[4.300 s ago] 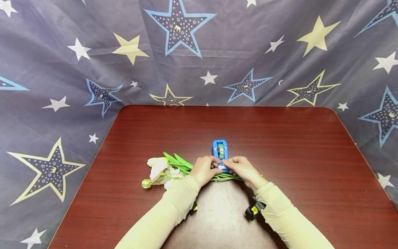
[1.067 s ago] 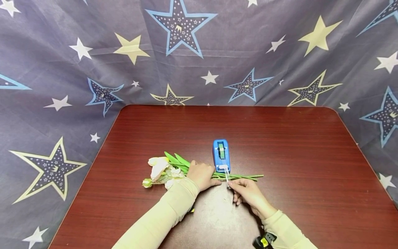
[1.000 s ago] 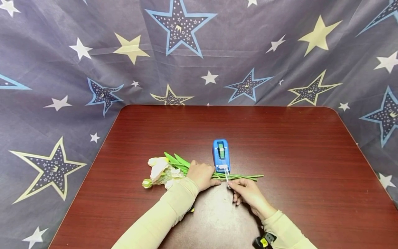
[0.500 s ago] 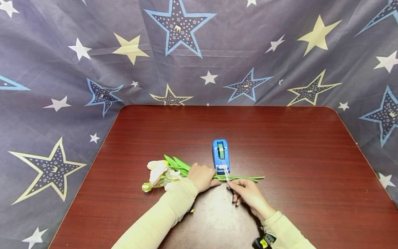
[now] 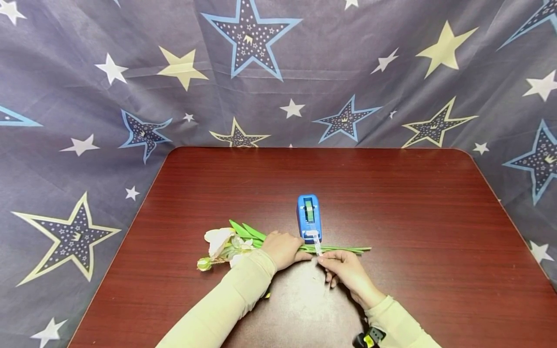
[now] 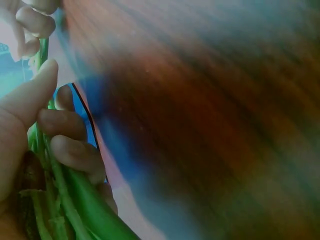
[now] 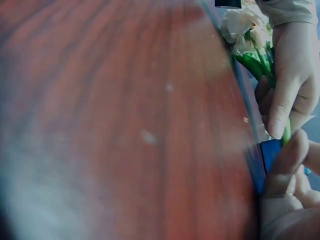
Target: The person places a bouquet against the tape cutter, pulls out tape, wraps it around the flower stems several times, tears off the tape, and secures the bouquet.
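Observation:
A bunch of artificial flowers [image 5: 219, 240] with white blooms lies sideways on the table, blooms to the left. My left hand [image 5: 282, 249] grips its green stems [image 6: 62, 195]; the fingers and thumb curl round them in the left wrist view. Just beyond the stems stands a blue tape dispenser [image 5: 310, 227]. From its front edge a strip of clear tape [image 5: 317, 245] stretches toward me across the stems. My right hand [image 5: 348, 273] pinches the strip's near end between thumb and index finger. The two thumbs are close together in the right wrist view.
The dark red wooden table [image 5: 413, 208] extends past both hands to rounded far corners. Behind it hangs a grey curtain [image 5: 330, 63] printed with stars. A black wrist strap with a yellow patch [image 5: 370, 337] sits at my right wrist.
Both hands were at the dispenser's front earlier; since then the right has drawn the tape toward me and the left has moved back along the stems. Lately the blooms have shifted slightly nearer.

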### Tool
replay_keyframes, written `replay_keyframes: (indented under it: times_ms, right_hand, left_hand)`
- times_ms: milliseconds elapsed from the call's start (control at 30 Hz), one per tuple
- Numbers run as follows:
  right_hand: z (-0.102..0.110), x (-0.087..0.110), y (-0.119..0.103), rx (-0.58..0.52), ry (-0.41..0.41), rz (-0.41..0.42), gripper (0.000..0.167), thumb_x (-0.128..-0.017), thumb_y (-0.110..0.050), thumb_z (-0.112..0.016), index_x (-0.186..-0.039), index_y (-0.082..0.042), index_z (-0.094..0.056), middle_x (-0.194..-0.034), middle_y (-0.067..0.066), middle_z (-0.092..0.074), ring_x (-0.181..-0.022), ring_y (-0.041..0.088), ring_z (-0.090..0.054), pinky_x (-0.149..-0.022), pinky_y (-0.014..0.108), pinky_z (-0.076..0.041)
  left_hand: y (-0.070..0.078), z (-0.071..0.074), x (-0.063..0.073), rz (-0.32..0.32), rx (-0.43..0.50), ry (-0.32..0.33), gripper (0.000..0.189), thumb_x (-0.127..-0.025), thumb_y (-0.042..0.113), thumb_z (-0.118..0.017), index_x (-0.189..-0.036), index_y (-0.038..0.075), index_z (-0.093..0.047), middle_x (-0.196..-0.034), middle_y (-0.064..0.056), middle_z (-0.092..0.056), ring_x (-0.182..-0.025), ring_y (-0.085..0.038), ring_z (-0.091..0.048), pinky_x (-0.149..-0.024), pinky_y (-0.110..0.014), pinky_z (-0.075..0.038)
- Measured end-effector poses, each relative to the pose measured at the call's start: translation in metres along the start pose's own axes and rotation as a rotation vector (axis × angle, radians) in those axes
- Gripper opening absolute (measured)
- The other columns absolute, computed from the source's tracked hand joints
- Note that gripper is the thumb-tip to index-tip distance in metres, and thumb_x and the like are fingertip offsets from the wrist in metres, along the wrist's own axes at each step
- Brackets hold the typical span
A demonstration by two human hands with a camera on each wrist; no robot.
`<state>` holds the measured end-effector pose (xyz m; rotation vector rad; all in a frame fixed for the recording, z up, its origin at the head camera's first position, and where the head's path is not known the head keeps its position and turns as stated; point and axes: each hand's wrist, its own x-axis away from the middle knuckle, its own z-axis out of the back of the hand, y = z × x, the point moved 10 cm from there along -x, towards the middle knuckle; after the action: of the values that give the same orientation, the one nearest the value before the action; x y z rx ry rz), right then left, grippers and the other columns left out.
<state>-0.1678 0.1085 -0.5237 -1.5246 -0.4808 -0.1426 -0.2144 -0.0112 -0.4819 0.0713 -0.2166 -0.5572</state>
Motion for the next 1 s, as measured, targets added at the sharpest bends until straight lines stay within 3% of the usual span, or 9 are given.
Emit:
replay_keyframes:
  times_ms: [233, 833, 1000]
  right_hand:
    - [0.0027, 0.0008, 0.0010, -0.001, 0.042, -0.003, 0.036, -0.092, -0.013, -0.068, -0.115, 0.015, -0.063, -0.063, -0.003, -0.061, -0.048, 0.005, -0.054, -0.044, 0.020, -0.046]
    - [0.0040, -0.0012, 0.0017, 0.015, 0.055, -0.001, 0.034, -0.092, -0.013, -0.068, -0.112, 0.014, -0.064, -0.061, -0.002, -0.060, -0.047, 0.005, -0.054, -0.044, 0.021, -0.047]
    - [0.0054, -0.0026, 0.0040, 0.009, 0.115, -0.013, 0.028, -0.091, -0.009, -0.068, -0.107, 0.013, -0.067, -0.058, -0.001, -0.059, -0.044, 0.005, -0.052, -0.042, 0.020, -0.046]
  left_hand:
    - [0.0002, 0.0007, 0.0012, -0.002, 0.026, -0.010, 0.038, -0.091, 0.058, -0.059, -0.089, 0.022, -0.070, -0.092, 0.001, -0.076, -0.085, -0.020, -0.071, -0.074, -0.036, -0.048]
    - [-0.0022, 0.0038, 0.0032, 0.003, 0.118, -0.016, 0.037, -0.091, 0.058, -0.060, -0.089, 0.022, -0.070, -0.088, 0.002, -0.075, -0.083, -0.021, -0.071, -0.070, -0.037, -0.050]
    - [-0.0012, 0.0052, 0.0034, -0.016, 0.153, -0.003, 0.035, -0.090, 0.056, -0.062, -0.087, 0.022, -0.070, -0.086, 0.002, -0.074, -0.080, -0.021, -0.070, -0.069, -0.037, -0.050]
